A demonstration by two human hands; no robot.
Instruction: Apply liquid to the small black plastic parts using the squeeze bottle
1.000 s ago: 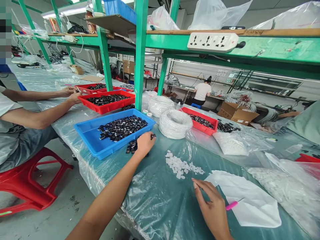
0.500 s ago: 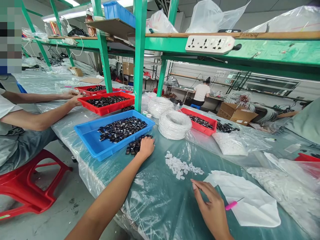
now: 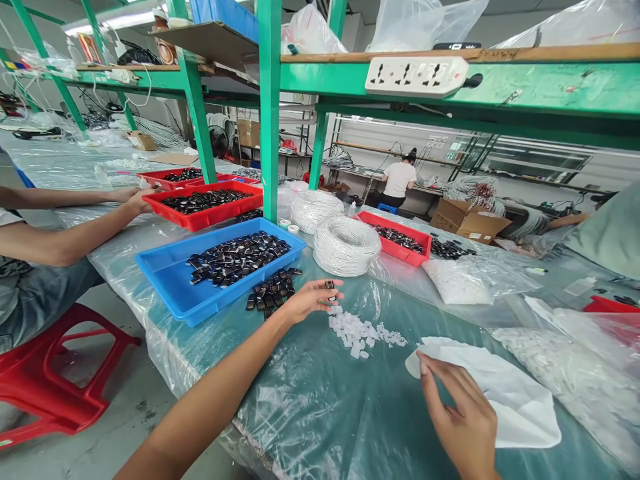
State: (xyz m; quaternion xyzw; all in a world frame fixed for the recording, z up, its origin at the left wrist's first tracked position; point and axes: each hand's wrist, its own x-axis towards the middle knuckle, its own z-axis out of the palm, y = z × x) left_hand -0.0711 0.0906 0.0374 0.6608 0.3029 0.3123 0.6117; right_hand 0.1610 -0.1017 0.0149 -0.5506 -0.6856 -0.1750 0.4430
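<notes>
Left hand (image 3: 311, 300); clear of blue tray (image 3: 280, 262)

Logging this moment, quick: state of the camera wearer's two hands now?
Left hand: holding a small black piece.
Right hand: thumb and forefinger pinched together; whether holding anything cannot be told.

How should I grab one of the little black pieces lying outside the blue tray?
Probably pinch a black piece on the pile's right edge by two opposite sides, with thumb and fingertip. Come down from the right, because the blue tray's wall stands on the other side. The pieces look small and flat and lie crowded together, so an outer one should come free most easily.
</notes>
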